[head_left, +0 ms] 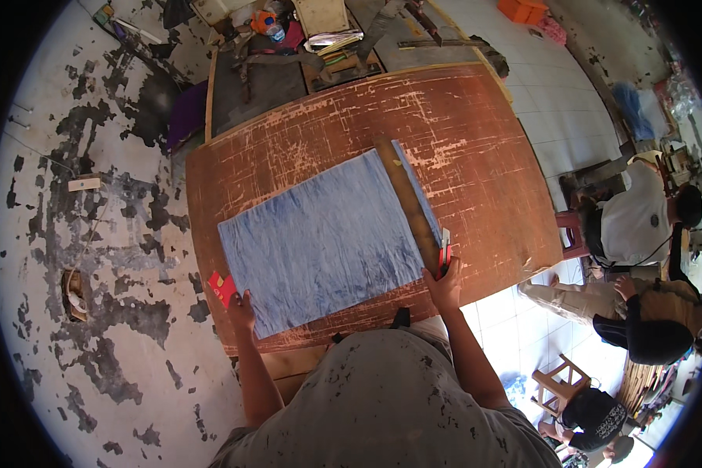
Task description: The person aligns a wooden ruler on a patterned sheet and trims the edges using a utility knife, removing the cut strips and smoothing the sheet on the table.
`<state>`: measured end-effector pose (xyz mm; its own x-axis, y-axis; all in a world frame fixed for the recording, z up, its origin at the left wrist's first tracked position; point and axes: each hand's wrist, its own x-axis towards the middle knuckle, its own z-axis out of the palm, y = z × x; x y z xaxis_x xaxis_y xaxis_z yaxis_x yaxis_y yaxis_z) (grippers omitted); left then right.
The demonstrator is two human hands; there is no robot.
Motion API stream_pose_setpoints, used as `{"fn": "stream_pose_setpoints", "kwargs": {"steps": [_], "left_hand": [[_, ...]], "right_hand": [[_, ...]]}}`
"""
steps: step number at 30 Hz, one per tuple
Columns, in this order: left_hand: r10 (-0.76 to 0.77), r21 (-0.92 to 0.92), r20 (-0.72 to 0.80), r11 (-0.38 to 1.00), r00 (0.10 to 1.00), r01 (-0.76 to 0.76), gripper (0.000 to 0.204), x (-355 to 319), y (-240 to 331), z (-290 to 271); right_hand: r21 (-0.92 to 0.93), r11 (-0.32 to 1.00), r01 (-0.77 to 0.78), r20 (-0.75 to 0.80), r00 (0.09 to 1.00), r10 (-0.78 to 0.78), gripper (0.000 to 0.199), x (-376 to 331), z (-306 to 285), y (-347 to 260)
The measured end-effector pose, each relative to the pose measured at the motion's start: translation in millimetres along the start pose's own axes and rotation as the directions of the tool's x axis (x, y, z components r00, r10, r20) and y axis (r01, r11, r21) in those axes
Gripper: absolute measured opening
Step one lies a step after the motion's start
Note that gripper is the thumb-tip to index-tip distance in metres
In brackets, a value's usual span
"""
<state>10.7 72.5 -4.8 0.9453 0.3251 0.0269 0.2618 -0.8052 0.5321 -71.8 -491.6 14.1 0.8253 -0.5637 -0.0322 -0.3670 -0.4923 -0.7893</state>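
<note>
Head view — your right hand (444, 285) grips a red cutter (444, 251) at the wooden straightedge's (408, 204) near end on the blue sheet (324, 242); left hand (240, 310) pinches a red block (223, 287). Cut looks barely begun.

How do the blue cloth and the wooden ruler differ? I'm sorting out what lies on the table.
The blue cloth is a wide, soft, mottled sheet; the wooden ruler is a narrow, stiff, brown strip. The cloth lies directly on the table; the ruler lies on the cloth along its right edge. Both lie flat.
</note>
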Motion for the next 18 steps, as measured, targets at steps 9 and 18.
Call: {"fn": "stream_pose_setpoints", "kwargs": {"steps": [9, 18], "left_hand": [[0.178, 0.190, -0.265, 0.973, 0.948, -0.129, 0.038, -2.4, 13.4, -7.8], [0.588, -0.096, -0.006, 0.805, 0.809, -0.586, 0.059, -1.3, 196.1, 63.1]], "right_hand": [[-0.075, 0.997, -0.031, -0.101, 0.995, 0.023, 0.060, -10.0, -13.2, 6.2], [0.277, 0.925, -0.260, -0.009, 0.962, 0.273, 0.033, -6.6, -26.6, 32.3]]}}
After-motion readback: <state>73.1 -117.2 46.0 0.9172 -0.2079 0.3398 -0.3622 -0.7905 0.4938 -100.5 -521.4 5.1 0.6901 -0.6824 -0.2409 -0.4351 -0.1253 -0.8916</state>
